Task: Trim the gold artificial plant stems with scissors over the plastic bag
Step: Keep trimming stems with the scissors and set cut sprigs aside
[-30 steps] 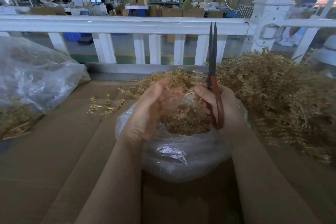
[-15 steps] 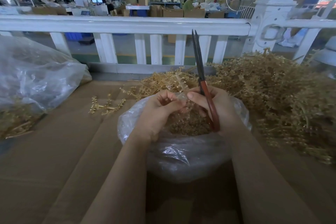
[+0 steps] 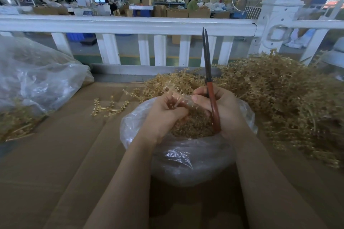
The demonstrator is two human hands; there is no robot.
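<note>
A: What sits nearest to the person?

B: A clear plastic bag (image 3: 186, 158) on the cardboard-covered table (image 3: 55, 154), its mouth open upward, holding a heap of small gold trimmings (image 3: 193, 128). Both forearms reach in over it.

A: And the hands?

B: The left hand (image 3: 163, 115) is above the bag's mouth, fingers curled, pinching a gold stem (image 3: 175, 96) whose beaded tip sticks up past the fingertips. The right hand (image 3: 221, 109) is clenched round the scissors (image 3: 212, 102): the red handles run down through the palm and the dark blades point straight up, almost closed. Its thumb and forefinger also touch the stem, right beside the left fingertips.

A: So the stem is over the bag?

B: Yes, held between the two hands just above the bag's far rim.

A: Anything else on the table?

B: A loose gold sprig (image 3: 109, 106) lies flat to the left of the bag, apart from it. Behind and to the right is a big pile of gold stems (image 3: 279, 98), spreading from behind the hands to the right edge of the view. At the far left lies a second, larger plastic bag (image 3: 37, 80), slumped on its side, with gold stems showing through its lower part.

A: Beyond that?

B: A white railing (image 3: 130, 24) with a thick post on the right runs along the table's far edge. Past it is a workshop floor with cardboard boxes (image 3: 176, 12), lit screens, and people at benches, too far off to tell what they handle.
</note>
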